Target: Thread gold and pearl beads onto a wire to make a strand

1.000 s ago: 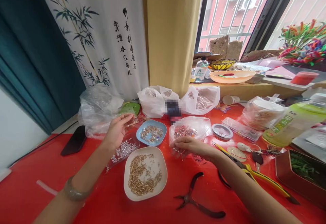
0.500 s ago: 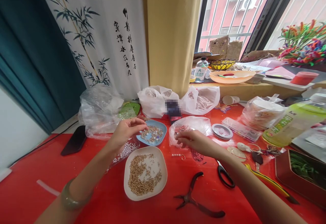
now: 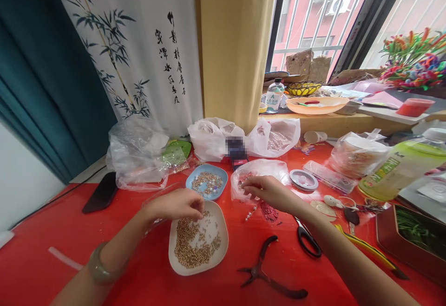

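My left hand (image 3: 186,204) is over the upper left of a white tray (image 3: 171,255) of small gold beads (image 3: 191,248). Its fingers are curled in, and whatever they hold is hidden. My right hand (image 3: 263,189) is pinched closed above a clear plastic bag (image 3: 278,169) with reddish contents. Just below its fingers hangs a short strand of pearly beads (image 3: 250,213); the thread linking it to the fingers is too fine to see. Behind the white tray, a blue tray (image 3: 225,178) holds gold and clear beads.
Black-handled pliers (image 3: 257,271) lie in front, with scissors (image 3: 308,241) under the right forearm and a yellow-handled tool (image 3: 369,248) beyond. A phone (image 3: 101,192) is at the left. Plastic bags (image 3: 135,153) line the back, and a large bottle (image 3: 400,166) stands right.
My left hand has come down from beside the blue tray to over the white tray, its fingers curling in. The bead strand has turned from level to slanted; my right hand is nearly still.
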A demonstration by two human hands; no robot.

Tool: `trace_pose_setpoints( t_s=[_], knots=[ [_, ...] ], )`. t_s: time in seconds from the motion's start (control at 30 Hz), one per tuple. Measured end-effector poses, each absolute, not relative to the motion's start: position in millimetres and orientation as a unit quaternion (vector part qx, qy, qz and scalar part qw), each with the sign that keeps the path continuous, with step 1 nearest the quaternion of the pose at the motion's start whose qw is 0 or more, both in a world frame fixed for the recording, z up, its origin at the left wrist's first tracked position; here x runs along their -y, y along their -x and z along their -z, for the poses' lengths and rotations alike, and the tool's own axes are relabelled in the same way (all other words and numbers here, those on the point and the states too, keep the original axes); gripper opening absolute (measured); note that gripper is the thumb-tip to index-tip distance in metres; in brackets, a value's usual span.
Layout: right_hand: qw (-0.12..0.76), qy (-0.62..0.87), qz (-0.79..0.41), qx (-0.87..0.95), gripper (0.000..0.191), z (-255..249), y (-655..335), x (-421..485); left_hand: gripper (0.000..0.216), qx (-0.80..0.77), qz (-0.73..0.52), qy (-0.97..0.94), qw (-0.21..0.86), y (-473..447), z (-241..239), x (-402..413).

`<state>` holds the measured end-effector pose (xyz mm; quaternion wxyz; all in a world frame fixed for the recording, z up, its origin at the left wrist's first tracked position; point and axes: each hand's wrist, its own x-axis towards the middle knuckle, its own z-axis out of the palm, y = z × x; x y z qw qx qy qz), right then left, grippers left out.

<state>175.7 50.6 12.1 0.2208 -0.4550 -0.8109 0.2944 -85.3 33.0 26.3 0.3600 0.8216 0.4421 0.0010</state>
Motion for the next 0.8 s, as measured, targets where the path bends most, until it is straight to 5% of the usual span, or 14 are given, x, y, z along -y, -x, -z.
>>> trace_pose_setpoints(
  t_s=[0.23,0.37,0.57,0.8],
  knots=[
    [0.283,0.486,-0.255,0.787,0.018,-10,-177,-57,0.011,-0.443,0.049,-0.88,0.164,85,-14,-32],
    [0.282,0.464,-0.306,0.782,0.017,-7,-161,-47,0.018,-0.451,-0.053,-0.866,0.211,75,-17,-27],
    [0.255,0.373,-0.593,0.666,0.03,-8,-129,-20,0.017,-0.464,-0.254,-0.799,0.286,56,-23,-16],
    [0.255,0.388,-0.609,0.643,0.018,-8,-129,-19,0.015,-0.481,-0.286,-0.778,0.287,56,-29,-13]
  ],
)
